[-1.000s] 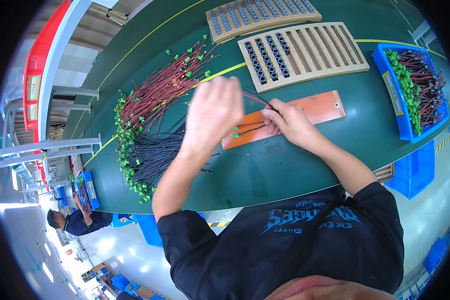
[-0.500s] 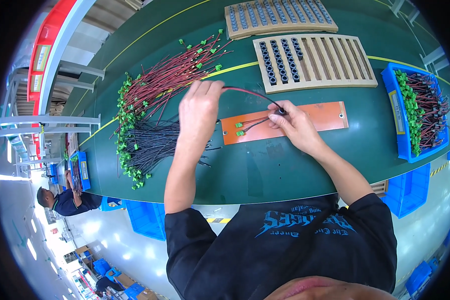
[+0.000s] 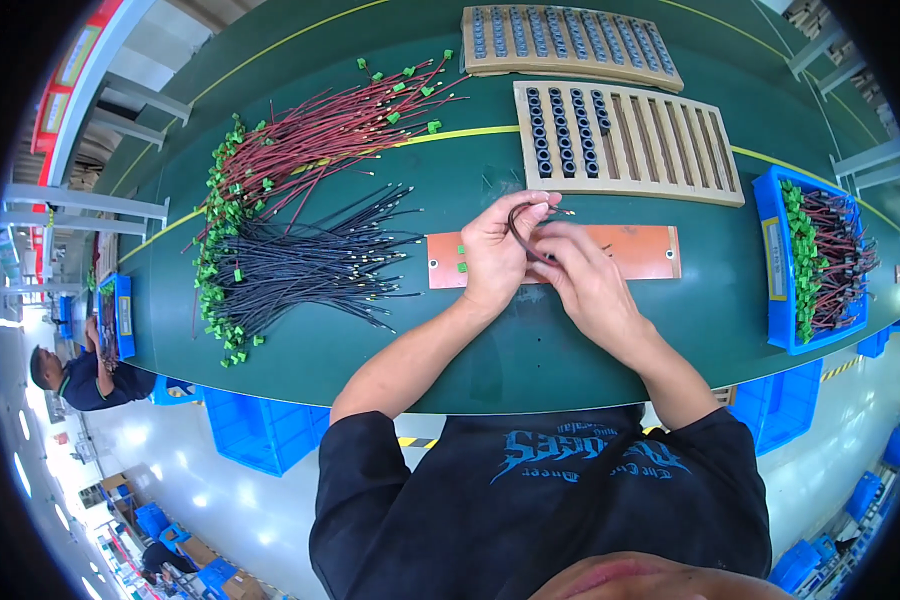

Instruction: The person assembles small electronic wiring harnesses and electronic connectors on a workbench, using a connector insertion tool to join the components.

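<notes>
A pair of dark red and black wires [image 3: 516, 228] is bent into a loop between my hands, its bare ends sticking out to the right. My left hand [image 3: 497, 255] is closed, pinching the wires between thumb and fingertips. Close against it, my right hand [image 3: 592, 290] is also closed, its fingers on the lower part of the loop. The black ring is hidden by my fingers. Beneath both hands lies an orange strip board [image 3: 650, 252]. Small green connectors [image 3: 461, 266] show over the board beside my left hand.
Left lie bundles of red wires [image 3: 320, 130] and black wires [image 3: 310, 265] with green connectors. A slotted tray [image 3: 670, 150] holds black rings; another tray [image 3: 570, 68] stands behind it. A blue bin [image 3: 782, 300] of wired parts is at right. A person [image 3: 90, 375] sits far left.
My left hand has moved right and down to meet my right hand. The wires, stretched in an arc before, are now curled into a tight loop. The ring has gone out of sight.
</notes>
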The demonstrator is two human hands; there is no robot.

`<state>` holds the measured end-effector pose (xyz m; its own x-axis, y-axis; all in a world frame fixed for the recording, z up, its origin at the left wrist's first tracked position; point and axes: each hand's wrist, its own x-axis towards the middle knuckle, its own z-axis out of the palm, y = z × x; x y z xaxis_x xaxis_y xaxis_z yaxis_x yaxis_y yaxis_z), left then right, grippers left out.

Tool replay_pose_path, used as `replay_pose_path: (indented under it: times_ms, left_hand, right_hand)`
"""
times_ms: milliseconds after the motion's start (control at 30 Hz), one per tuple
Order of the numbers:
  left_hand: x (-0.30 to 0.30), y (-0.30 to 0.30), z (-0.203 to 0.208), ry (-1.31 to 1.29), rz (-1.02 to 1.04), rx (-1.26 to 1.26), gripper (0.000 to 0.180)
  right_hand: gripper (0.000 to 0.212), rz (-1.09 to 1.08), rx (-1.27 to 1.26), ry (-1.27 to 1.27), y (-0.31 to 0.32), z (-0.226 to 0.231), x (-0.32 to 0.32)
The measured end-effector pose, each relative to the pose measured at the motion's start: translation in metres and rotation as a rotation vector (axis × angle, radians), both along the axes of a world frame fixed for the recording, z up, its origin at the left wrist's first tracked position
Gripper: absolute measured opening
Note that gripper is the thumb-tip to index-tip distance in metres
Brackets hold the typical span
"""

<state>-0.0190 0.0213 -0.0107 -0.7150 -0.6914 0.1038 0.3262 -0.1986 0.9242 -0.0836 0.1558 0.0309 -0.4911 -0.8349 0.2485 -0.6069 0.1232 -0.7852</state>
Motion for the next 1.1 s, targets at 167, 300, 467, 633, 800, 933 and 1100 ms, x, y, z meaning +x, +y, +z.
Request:
replay_pose_path:
  times_ms: [167, 300, 467, 633, 800, 933, 1100]
  left_hand:
    - [0.001, -0.004, -0.014, 0.033, 0.068, -0.166, 0.014]
    - [-0.002, -0.002, -0.007, 0.001, -0.007, -0.123, 0.016]
    - [-0.002, -0.002, -0.006, 0.027, -0.069, -0.033, 0.017]
    - [-0.002, 0.000, -0.003, 0.020, -0.034, 0.012, 0.013]
    - [-0.001, 0.000, 0.000, 0.005, -0.034, 0.022, 0.013]
    - [-0.001, -0.002, -0.005, 0.035, -0.086, -0.112, 0.011]
    - [0.000, -0.001, 0.000, -0.025, -0.067, -0.208, 0.007]
  right_hand:
    - [0.017, -0.171, 0.124, 0.428, 0.013, 0.020, -0.034]
    - [0.022, -0.251, 0.083, -0.450, 0.022, 0.001, -0.055]
    - [0.028, -0.201, 0.002, -0.610, 0.022, 0.000, -0.059]
    - [0.029, -0.187, 0.011, -0.630, 0.023, -0.001, -0.059]
    - [0.029, -0.177, 0.027, -0.608, 0.022, 0.002, -0.057]
    - [0.029, -0.166, 0.000, -0.640, 0.019, 0.005, -0.049]
    - [0.026, -0.167, -0.032, -0.669, 0.018, 0.001, -0.047]
